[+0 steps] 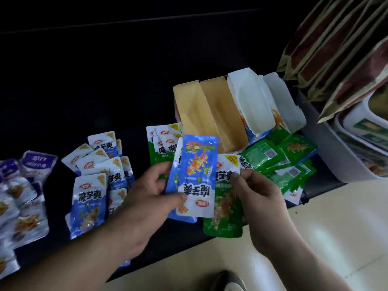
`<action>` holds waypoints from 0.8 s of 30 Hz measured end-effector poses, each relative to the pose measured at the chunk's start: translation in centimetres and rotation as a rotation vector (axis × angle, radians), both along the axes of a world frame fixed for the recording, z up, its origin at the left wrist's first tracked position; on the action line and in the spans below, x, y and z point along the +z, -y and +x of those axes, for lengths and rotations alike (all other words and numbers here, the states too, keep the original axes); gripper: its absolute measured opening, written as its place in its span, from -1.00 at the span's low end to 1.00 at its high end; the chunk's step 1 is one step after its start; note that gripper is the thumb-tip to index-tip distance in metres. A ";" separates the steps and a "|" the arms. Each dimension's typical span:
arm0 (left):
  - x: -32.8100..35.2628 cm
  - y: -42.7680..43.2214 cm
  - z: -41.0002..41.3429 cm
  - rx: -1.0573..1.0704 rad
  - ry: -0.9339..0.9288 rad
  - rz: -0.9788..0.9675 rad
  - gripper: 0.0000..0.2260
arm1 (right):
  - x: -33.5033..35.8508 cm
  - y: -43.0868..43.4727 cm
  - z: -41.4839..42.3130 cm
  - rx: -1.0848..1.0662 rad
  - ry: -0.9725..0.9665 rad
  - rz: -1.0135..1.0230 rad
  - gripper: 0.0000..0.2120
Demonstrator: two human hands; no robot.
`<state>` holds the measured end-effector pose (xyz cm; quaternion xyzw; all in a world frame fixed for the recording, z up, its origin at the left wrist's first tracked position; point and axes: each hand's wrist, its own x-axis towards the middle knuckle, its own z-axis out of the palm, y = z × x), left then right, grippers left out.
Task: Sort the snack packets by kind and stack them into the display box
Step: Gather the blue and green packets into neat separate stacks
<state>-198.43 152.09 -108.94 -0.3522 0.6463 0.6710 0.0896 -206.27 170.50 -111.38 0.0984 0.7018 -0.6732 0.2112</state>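
Purple packets (25, 185) sit at the far left on the dark table (105, 91), with a blue pile (98, 164) next to them. In the middle, the left hand (142, 206) grips a blue packet (199, 164), thumb on its front. Right beside it, the right hand (260, 198) pinches a green packet (226, 217). The display box (189, 110) lies open just above, and loose green packets (283, 162) are piled to its lower right.

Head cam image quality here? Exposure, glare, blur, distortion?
Head view: underexposed, black tabletop nearly featureless; glare on the blue packet in the left hand; green packet in the right hand soft; purple packets at left edge smeared; brown bags bowed by wide-angle.
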 end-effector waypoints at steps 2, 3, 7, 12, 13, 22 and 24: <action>0.1 -0.1 0.3 -0.063 -0.010 -0.022 -0.41 | 0.0 1.1 0.7 0.026 -0.015 -0.026 -0.83; 0.0 -0.1 0.4 -0.072 -0.012 -0.031 -0.42 | 0.0 1.5 0.9 0.031 -0.026 -0.035 -0.85; 0.4 0.7 0.9 -0.046 -0.052 -0.039 -0.49 | 0.5 3.0 1.4 0.052 -0.088 -0.067 -0.92; 0.9 2.6 2.0 0.046 -0.039 -0.125 -0.59 | -0.3 4.2 1.4 0.074 -0.146 -0.057 -0.94; 0.9 3.3 2.4 0.086 -0.021 -0.165 -0.61 | -0.7 4.5 1.1 0.077 -0.182 -0.012 -0.93; 0.5 6.7 5.9 0.177 0.004 -0.135 -0.68 | -5.8 8.7 0.4 0.259 -0.310 0.543 -0.89; 0.0 6.9 6.1 0.163 -0.002 -0.073 -0.65 | -6.1 8.1 0.3 0.283 -0.405 0.755 -0.82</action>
